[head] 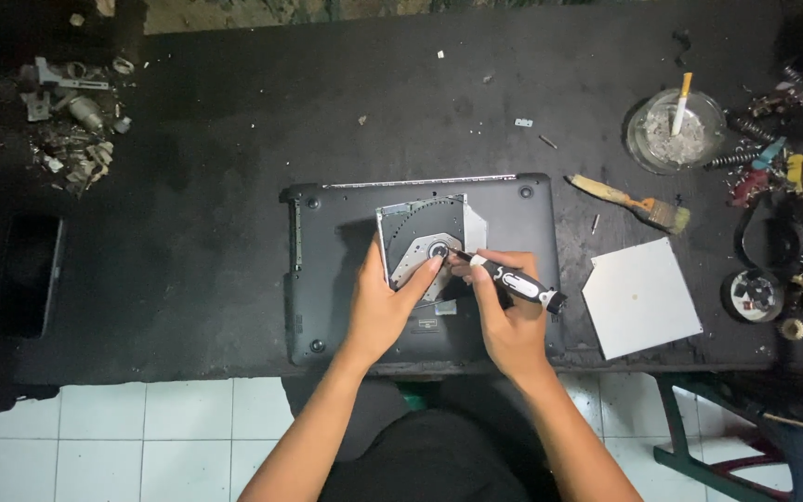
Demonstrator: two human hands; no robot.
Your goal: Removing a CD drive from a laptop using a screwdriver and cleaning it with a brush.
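Your left hand (381,307) pressed flat on the optical drive (425,246), steadying it atop the upturned laptop (327,279), while your right hand (504,321) pinched the screwdriver (513,282), tip at its hub.

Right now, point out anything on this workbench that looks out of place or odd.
A cigarette stands upright in the clear glass ashtray at the bench's far right. A silver optical disc drive lies opened on the upturned black laptop, and a heap of small metal scrap parts is scattered far left.
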